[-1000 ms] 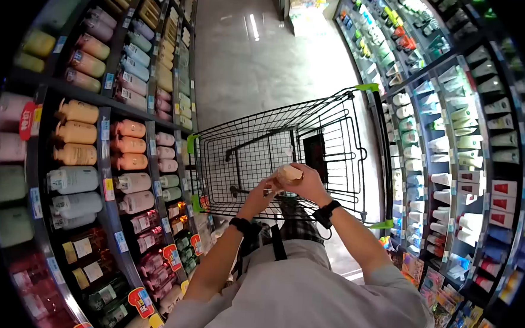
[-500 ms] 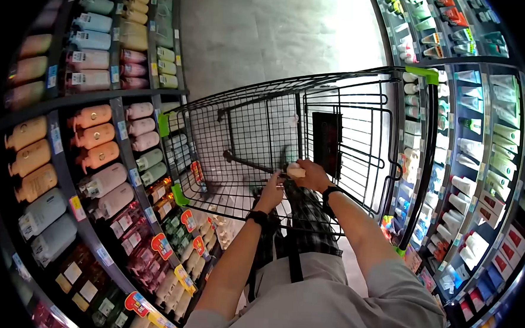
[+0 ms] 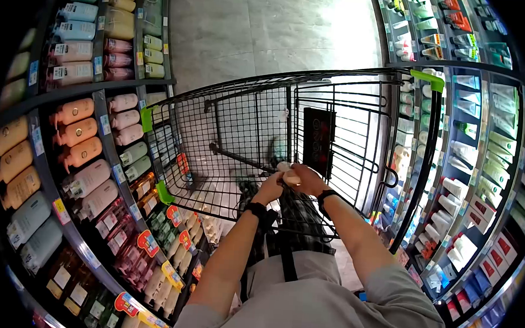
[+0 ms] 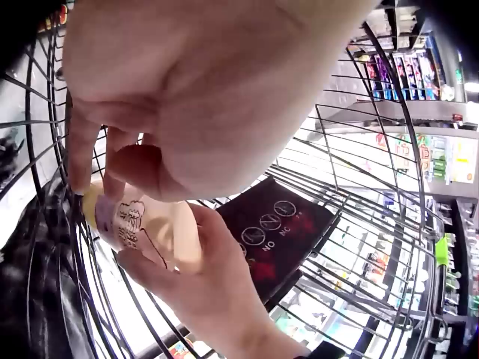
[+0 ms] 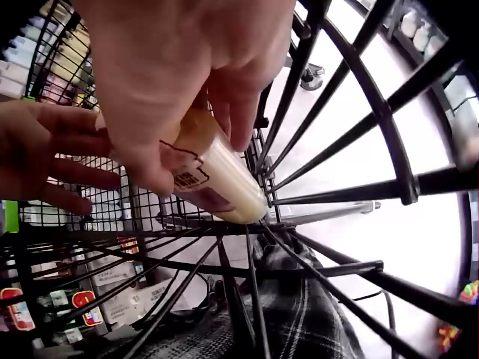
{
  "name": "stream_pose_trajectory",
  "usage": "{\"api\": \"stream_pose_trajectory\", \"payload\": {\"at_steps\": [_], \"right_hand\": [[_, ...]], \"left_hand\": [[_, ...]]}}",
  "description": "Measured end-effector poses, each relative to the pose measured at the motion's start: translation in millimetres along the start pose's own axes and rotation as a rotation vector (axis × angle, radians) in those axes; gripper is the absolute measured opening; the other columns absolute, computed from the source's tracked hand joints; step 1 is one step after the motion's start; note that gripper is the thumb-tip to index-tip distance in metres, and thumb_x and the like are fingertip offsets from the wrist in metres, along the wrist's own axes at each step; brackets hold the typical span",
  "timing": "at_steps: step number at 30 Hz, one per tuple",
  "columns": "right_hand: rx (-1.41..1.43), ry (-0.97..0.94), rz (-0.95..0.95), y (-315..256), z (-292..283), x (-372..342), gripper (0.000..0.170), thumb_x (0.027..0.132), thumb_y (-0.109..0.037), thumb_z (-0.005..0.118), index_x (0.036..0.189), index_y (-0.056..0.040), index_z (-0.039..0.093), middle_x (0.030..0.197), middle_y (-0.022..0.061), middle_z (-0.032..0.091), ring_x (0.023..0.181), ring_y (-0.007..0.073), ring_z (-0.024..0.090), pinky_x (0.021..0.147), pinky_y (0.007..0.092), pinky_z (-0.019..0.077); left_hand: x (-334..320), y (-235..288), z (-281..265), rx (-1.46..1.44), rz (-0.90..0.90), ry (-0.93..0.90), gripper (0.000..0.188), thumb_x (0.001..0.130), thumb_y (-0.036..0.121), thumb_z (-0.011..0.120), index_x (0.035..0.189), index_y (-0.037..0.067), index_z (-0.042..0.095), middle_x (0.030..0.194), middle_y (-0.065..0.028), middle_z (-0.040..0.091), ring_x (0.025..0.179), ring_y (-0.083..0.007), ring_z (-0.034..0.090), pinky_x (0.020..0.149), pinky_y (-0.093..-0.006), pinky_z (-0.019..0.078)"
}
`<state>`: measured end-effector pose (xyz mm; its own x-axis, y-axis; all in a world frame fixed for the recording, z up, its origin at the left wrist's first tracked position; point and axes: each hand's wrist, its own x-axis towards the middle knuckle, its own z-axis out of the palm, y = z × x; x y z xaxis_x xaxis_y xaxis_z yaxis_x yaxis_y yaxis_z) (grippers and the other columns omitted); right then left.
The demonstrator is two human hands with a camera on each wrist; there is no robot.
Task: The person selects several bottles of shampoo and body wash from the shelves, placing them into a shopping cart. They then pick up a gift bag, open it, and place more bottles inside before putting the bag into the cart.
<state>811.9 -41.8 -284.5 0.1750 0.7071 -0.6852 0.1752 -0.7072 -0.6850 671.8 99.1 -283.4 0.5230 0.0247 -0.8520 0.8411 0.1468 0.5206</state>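
Note:
My right hand (image 3: 308,180) grips a small cylindrical container (image 5: 224,176) with pale yellow contents and a printed label. It is held tilted, close over the wires at the near side of the shopping cart (image 3: 428,143). My left hand (image 3: 269,188) is beside it. In the right wrist view, the left fingers (image 5: 78,176) look extended and spread. The left wrist view shows left fingertips right at one end of the container. Part of the container is hidden behind the right hand.
A black panel (image 3: 318,140) hangs on the cart's wire frame. Shelves of pump bottles (image 3: 77,132) line the left side, and tubes (image 3: 465,154) fill shelves on the right. Grey floor (image 3: 222,25) lies beyond the cart. Plaid-clad legs (image 3: 301,222) are close behind it.
The head view has shifted, and the cart appears larger and closer. Both hands and the container, first held together over the basket, now appear nearer the plaid-clad legs.

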Motion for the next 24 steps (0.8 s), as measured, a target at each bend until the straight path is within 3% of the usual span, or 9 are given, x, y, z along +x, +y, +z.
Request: {"api": "stream_pose_trajectory", "payload": {"at_steps": [4,7,12,16,17,19,20,21,24], "right_hand": [[-0.161,-0.069,-0.042,18,17,-1,0.072,0.068,-0.024,0.082,0.129,-0.0009,0.051,0.118,0.0200,0.062,0.110,0.0361,0.061,0.096,0.0419,0.0499],[-0.104,-0.220,-0.008,35,29,0,0.070,0.070,-0.028,0.080,0.128,-0.0015,0.052,0.117,0.0209,0.063,0.108,0.0361,0.062,0.096,0.0419,0.0498],[-0.076,-0.039,-0.041,24,30,-10,0.068,0.075,-0.041,0.076,0.128,-0.0040,0.054,0.120,0.0198,0.062,0.111,0.0368,0.061,0.094,0.0427,0.0493],[-0.172,-0.173,-0.063,27,25,-6,0.080,0.064,-0.031,0.085,0.132,-0.0038,0.052,0.126,0.0202,0.060,0.114,0.0371,0.059,0.097,0.0438,0.0481],[-0.167,-0.156,-0.118,42,33,-1,0.080,0.064,-0.030,0.086,0.132,-0.0034,0.052,0.124,0.0199,0.061,0.113,0.0368,0.060,0.096,0.0441,0.0487],[-0.276,-0.263,0.022,36,25,6,0.081,0.070,-0.029,0.082,0.137,-0.0002,0.048,0.133,0.0222,0.055,0.119,0.0368,0.058,0.096,0.0408,0.0496],[-0.236,-0.197,-0.030,44,28,10,0.079,0.073,-0.028,0.079,0.138,0.0024,0.046,0.131,0.0242,0.057,0.116,0.0370,0.059,0.095,0.0409,0.0500],[-0.186,-0.087,0.067,-11,1,-14,0.068,0.078,-0.023,0.072,0.136,0.0037,0.048,0.126,0.0251,0.060,0.113,0.0376,0.061,0.095,0.0414,0.0503],[-0.037,0.338,-0.066,-4,1,-21,0.050,0.084,-0.017,0.062,0.129,0.0034,0.056,0.120,0.0257,0.064,0.111,0.0388,0.062,0.094,0.0421,0.0503]], "left_hand": [[-8,2,0,0.059,-0.070,-0.033,0.060,0.085,0.000,0.050,0.144,0.003,0.043,0.138,-0.0191,0.056,0.127,-0.0328,0.054,0.103,-0.0412,0.0460],[-11,-2,4,0.172,-0.003,-0.034,0.058,0.083,-0.003,0.045,0.141,0.001,0.046,0.137,-0.0180,0.057,0.121,-0.0306,0.058,0.100,-0.0368,0.0468],[-28,6,9,0.192,0.021,-0.030,0.055,0.082,-0.003,0.044,0.137,0.000,0.050,0.134,-0.0187,0.059,0.123,-0.0326,0.056,0.104,-0.0384,0.0442],[-45,17,3,0.209,0.031,-0.017,0.051,0.084,-0.001,0.042,0.134,0.000,0.054,0.131,-0.0196,0.060,0.124,-0.0349,0.055,0.105,-0.0404,0.0428],[-48,15,1,0.223,0.034,-0.003,0.050,0.085,-0.001,0.042,0.134,0.000,0.054,0.131,-0.0195,0.060,0.123,-0.0352,0.055,0.104,-0.0411,0.0432],[-63,24,-9,0.275,0.048,0.031,0.048,0.086,0.000,0.044,0.133,0.001,0.055,0.128,-0.0183,0.062,0.121,-0.0329,0.057,0.101,-0.0400,0.0452],[-69,23,-15,0.260,0.074,0.068,0.049,0.086,0.000,0.045,0.134,0.001,0.054,0.127,-0.0176,0.062,0.121,-0.0315,0.058,0.100,-0.0396,0.0460],[-75,19,-22,0.244,0.101,0.106,0.049,0.087,0.000,0.046,0.135,0.002,0.053,0.126,-0.0169,0.063,0.120,-0.0301,0.058,0.099,-0.0391,0.0469],[-109,21,-46,0.163,0.157,0.195,0.047,0.090,0.001,0.046,0.137,0.002,0.052,0.125,-0.0152,0.062,0.118,-0.0284,0.059,0.099,-0.0386,0.0476]]}}
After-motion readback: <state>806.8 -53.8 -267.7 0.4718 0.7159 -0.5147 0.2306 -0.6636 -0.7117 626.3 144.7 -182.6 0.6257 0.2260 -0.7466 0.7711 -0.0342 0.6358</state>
